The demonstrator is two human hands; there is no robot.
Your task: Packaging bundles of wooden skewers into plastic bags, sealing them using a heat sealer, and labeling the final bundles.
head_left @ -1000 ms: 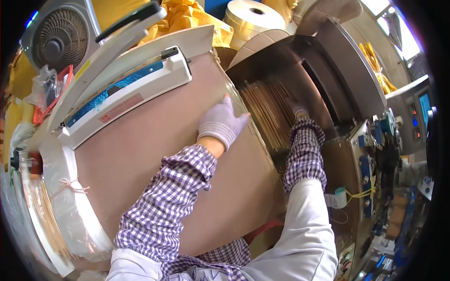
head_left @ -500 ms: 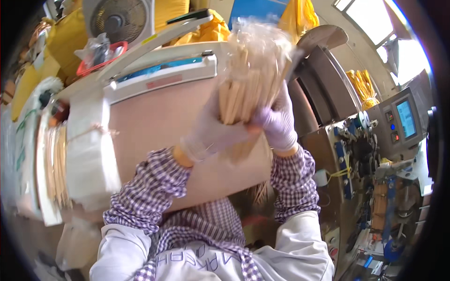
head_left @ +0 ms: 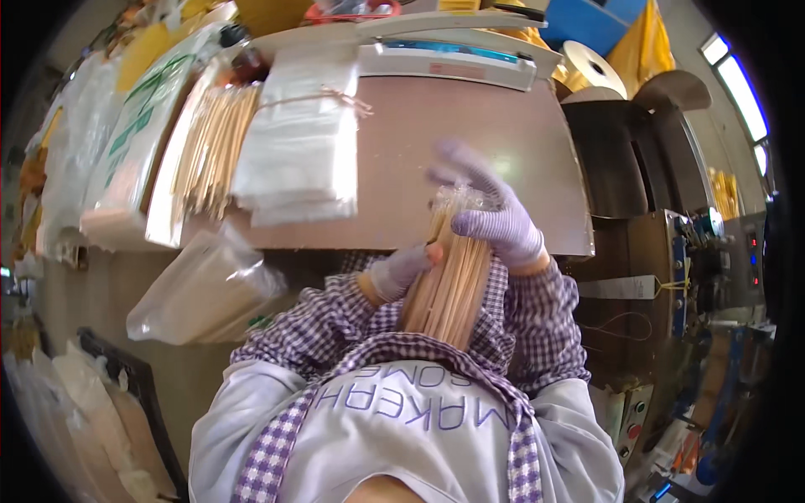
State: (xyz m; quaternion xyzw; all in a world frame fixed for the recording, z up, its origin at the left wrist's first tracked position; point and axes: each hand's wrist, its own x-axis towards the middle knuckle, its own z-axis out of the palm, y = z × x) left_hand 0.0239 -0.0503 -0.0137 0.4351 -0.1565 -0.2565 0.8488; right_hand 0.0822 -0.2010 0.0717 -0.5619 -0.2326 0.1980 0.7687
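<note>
I have the bundle of sticks [head_left: 453,293] upended in front of my apron [head_left: 498,293], its lower end toward my chest and its upper end, capped by a crinkled clear wrapper [head_left: 461,198], level with the near edge of the table [head_left: 402,151]. My left hand [head_left: 401,272] grips the bundle's left side, the thumb laid across the near face; how far the other fingers reach behind, I cannot tell. My right hand [head_left: 503,220] is by the top end, its fingers spread wide and blurred, the thumb close to the wrapper; I cannot tell whether it touches. As I judge it, the work here is steadying the sticks and tending that wrapped end, so the left grip should be firm enough that none slide against one another, yet not so tight that they fan out. The right palm does best staying flat and light over the tips: thin film could snag or split on a stick end if I press with a fingertip. Squaring the ends gently against a flat surface would suit them better than squeezing. My elbows belong close in, well clear of the stack of clear bags [head_left: 298,151] to my left.
</note>
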